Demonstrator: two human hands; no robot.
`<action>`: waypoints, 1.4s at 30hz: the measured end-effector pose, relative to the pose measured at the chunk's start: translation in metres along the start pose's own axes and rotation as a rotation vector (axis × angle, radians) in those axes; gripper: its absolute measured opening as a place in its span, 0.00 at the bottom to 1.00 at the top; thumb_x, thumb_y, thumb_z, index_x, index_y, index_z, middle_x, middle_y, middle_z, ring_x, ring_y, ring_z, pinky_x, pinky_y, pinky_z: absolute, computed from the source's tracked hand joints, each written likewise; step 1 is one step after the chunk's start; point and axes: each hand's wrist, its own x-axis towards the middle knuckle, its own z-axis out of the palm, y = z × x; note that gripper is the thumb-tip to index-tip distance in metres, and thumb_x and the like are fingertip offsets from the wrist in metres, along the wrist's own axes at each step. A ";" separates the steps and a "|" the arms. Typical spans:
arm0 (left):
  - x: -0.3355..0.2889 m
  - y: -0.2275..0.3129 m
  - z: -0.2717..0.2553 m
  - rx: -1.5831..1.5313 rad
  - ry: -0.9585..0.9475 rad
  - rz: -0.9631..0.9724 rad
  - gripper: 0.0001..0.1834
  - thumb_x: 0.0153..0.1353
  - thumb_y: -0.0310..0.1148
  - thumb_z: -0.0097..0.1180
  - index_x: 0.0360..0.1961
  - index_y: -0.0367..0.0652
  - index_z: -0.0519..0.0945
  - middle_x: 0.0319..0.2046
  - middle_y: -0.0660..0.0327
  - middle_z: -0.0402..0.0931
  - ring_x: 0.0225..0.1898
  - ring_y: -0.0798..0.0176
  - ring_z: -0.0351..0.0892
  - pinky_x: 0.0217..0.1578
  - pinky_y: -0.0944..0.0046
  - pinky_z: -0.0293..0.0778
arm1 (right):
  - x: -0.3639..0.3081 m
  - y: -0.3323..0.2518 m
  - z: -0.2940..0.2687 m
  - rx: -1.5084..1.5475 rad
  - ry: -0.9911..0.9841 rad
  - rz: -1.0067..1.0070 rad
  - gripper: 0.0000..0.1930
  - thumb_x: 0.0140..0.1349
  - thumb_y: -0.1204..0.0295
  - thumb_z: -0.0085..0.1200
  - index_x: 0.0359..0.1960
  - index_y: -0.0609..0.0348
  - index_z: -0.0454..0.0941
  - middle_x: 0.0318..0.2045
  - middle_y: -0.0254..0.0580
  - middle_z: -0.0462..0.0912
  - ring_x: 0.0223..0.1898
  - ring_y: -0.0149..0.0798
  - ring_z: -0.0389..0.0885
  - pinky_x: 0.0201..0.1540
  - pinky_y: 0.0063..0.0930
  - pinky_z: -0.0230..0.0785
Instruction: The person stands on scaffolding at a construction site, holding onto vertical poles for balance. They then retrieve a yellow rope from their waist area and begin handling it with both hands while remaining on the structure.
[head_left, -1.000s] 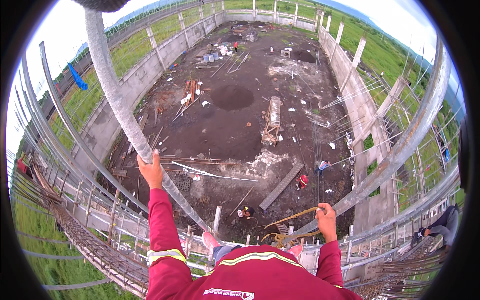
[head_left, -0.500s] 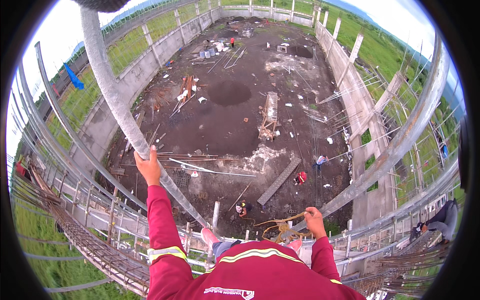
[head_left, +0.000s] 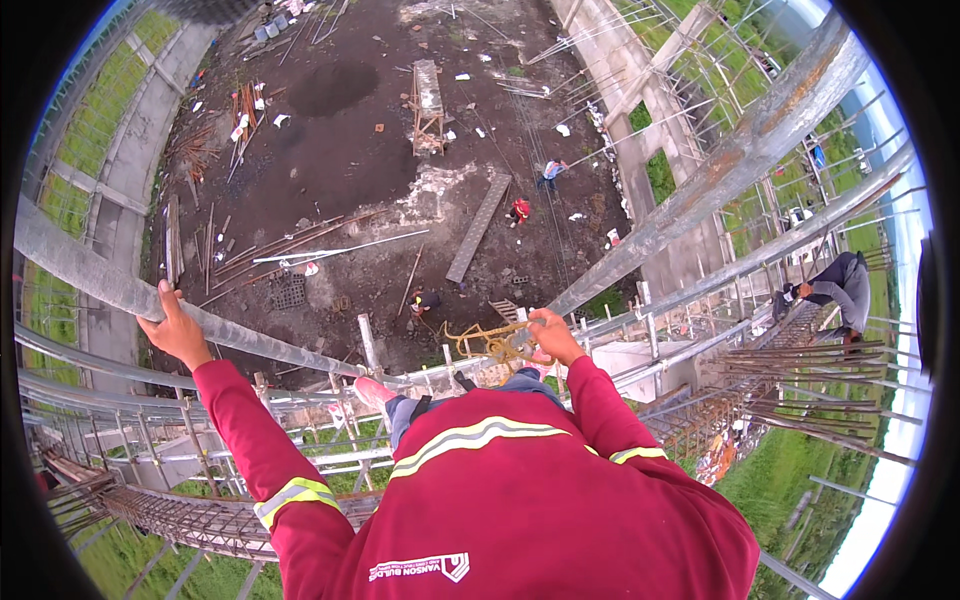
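Left hand (head_left: 180, 333), grip around grey pole (head_left: 95, 272), right hand (head_left: 554, 335) grasping yellow rope (head_left: 497, 345), apparently in a pinch

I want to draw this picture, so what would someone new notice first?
Likely the dark dirt ground far below, across the upper middle, comes first. Next comes the big red top at the bottom, with the left hand on a grey pole at the left. Then the right hand shows just below and right of the middle, holding yellow rope.
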 end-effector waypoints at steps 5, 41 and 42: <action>-0.001 0.002 -0.001 -0.028 -0.009 0.037 0.25 0.57 0.42 0.67 0.46 0.34 0.74 0.26 0.58 0.81 0.29 0.67 0.78 0.34 0.65 0.70 | 0.007 0.012 0.017 -0.092 0.004 -0.178 0.19 0.60 0.64 0.55 0.49 0.62 0.76 0.46 0.59 0.80 0.51 0.53 0.78 0.53 0.38 0.68; 0.000 0.002 -0.001 -0.070 0.005 0.032 0.24 0.57 0.40 0.68 0.44 0.33 0.74 0.27 0.57 0.81 0.29 0.67 0.78 0.34 0.65 0.71 | 0.012 0.023 0.041 -0.142 -0.096 -0.138 0.18 0.59 0.65 0.55 0.48 0.62 0.77 0.40 0.58 0.83 0.46 0.50 0.81 0.51 0.36 0.70; 0.000 0.001 -0.001 -0.071 0.007 0.031 0.24 0.57 0.40 0.68 0.44 0.33 0.74 0.27 0.57 0.81 0.29 0.67 0.78 0.34 0.65 0.71 | 0.012 0.024 0.041 -0.159 -0.092 -0.189 0.18 0.60 0.65 0.55 0.48 0.61 0.77 0.36 0.54 0.82 0.39 0.46 0.80 0.44 0.36 0.70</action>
